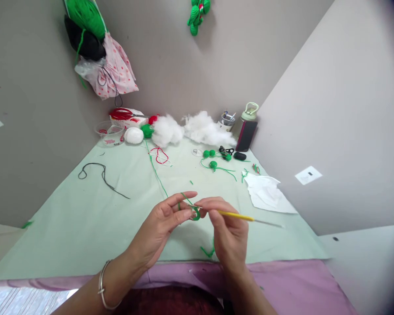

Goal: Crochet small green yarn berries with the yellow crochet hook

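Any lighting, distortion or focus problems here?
Head view: soft light, faint shadow on the pale green tablecloth near the bare left hand; same view: grey walls lean, apparently distorted, right corners dark; same view: thin yellow-handled metal hook looks blurred at its rear.

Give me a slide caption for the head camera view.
Left hand pinches a small green yarn piece as the right hand holds a yellow-handled metal crochet hook above a pale green cloth.

Apparently a home craft corner, as I view it remotely: a cloth-covered counter (85,227) against plain walls (184,78) bears a green yarn ball (147,131), fluffy white stuffing (167,132) and a drink bottle (249,116); a spotted fabric bag (120,72) hangs on the wall above.
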`<state>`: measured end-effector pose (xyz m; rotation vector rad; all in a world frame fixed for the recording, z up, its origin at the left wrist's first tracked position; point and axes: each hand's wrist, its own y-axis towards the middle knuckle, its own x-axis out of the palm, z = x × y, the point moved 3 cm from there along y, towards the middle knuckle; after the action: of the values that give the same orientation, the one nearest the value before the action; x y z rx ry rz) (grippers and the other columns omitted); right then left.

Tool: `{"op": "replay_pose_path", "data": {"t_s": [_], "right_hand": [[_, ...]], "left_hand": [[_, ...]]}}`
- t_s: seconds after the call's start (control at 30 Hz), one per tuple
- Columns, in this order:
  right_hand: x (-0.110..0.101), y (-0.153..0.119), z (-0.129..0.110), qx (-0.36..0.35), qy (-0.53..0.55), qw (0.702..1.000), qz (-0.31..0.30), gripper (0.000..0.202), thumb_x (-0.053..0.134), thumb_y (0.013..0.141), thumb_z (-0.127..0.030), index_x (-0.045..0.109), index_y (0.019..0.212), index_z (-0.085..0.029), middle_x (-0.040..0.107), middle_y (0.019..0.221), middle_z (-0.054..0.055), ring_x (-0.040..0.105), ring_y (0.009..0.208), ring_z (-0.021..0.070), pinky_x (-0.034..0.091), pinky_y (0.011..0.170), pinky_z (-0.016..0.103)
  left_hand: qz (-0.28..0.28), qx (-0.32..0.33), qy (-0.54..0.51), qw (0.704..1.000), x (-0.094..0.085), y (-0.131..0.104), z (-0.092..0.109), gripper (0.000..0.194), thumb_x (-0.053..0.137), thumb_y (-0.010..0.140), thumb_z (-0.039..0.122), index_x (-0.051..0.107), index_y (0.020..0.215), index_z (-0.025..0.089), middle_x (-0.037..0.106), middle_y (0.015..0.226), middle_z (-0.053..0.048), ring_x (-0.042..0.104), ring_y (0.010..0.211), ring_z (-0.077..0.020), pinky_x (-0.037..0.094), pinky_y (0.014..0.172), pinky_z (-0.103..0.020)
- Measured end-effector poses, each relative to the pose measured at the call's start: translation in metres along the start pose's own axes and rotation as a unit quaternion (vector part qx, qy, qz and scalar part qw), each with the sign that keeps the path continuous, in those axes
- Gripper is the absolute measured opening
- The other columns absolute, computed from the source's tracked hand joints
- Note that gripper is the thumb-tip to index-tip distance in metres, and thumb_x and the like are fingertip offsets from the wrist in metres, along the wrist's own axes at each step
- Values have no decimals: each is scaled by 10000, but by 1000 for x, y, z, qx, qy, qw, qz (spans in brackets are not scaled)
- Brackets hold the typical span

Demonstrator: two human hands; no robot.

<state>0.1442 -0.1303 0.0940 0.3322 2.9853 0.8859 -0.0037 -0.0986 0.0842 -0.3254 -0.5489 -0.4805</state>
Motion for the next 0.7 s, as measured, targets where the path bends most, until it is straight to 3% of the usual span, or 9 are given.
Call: {"op": "replay_pose_path", "data": {"t_s": [0.13, 0.2, 0.27, 0.37, 0.43, 0.5, 0.6, 0.67, 0.7], "right_hand": [[-5, -1, 0, 31, 5, 1000, -4, 215, 540, 1058, -249, 740, 978, -242, 763, 888, 37, 686, 696, 160, 605, 663, 319], [-6, -5, -4, -39, -86, 995, -22, 224, 529, 1048, -175, 739, 1061, -252, 770, 935, 47, 716, 783, 178, 617, 709, 332], [-3, -12, -9, -137, -210, 967, -54, 316, 559, 1014, -103, 739, 1195, -288, 777, 1028, 61, 734, 917, 203, 626, 775, 351], [1, -19, -11, -203, -293, 932, -70, 419, 626, 971, -76, 744, 1253, -363, 760, 1098, 56, 736, 984, 221, 635, 790, 361], [0, -17, -11, -187, -262, 946, -49, 362, 616, 987, -104, 758, 1205, -354, 740, 1052, 53, 728, 950, 213, 631, 761, 354], [-4, -10, -9, -124, -173, 977, -21, 263, 573, 1022, -147, 762, 1119, -301, 713, 934, 43, 706, 856, 191, 615, 724, 340], [-8, 0, -3, -15, -17, 1000, -5, 221, 528, 1055, -223, 740, 996, -246, 666, 798, 18, 653, 669, 157, 591, 644, 327], [-7, 0, -1, -22, -37, 999, -17, 213, 544, 1050, -224, 751, 1001, -244, 676, 832, 31, 666, 682, 160, 588, 624, 319], [-5, -2, -1, -58, -93, 994, -22, 205, 568, 1035, -198, 766, 1034, -253, 693, 880, 46, 686, 735, 171, 593, 641, 318]], "left_hand": [[8, -3, -5, 1000, -1, 0, 3, 348, 825, 857, 296, 788, 1200, 252, 627, 831, 22, 593, 859, -153, 442, 865, -290], [27, 15, 2, 1000, 0, 0, 4, 350, 837, 851, 302, 789, 1193, 247, 619, 814, 27, 579, 822, -137, 444, 840, -277], [34, 19, -5, 999, 1, 0, 3, 396, 858, 836, 308, 777, 1220, 248, 632, 801, 27, 582, 808, -130, 445, 846, -273], [1, -24, -52, 998, 2, 1, -1, 468, 874, 824, 337, 756, 1266, 238, 678, 847, 1, 605, 838, -139, 458, 860, -283], [-22, -55, -72, 996, 0, 1, -2, 467, 869, 828, 342, 759, 1266, 223, 701, 906, -20, 597, 815, -129, 461, 828, -277], [-22, -59, -62, 996, -3, 1, -2, 427, 860, 838, 320, 774, 1244, 220, 701, 927, -19, 573, 772, -110, 451, 798, -265], [7, -12, -14, 1000, -4, 1, 1, 387, 863, 836, 300, 793, 1213, 245, 675, 863, 8, 595, 837, -131, 444, 854, -267], [21, 25, 19, 999, -1, -1, 1, 419, 871, 829, 306, 783, 1237, 274, 682, 847, 18, 609, 897, -150, 438, 914, -280], [24, 34, 29, 999, 1, -1, 0, 451, 873, 829, 309, 769, 1267, 289, 699, 863, 20, 614, 911, -154, 436, 935, -288]]}}
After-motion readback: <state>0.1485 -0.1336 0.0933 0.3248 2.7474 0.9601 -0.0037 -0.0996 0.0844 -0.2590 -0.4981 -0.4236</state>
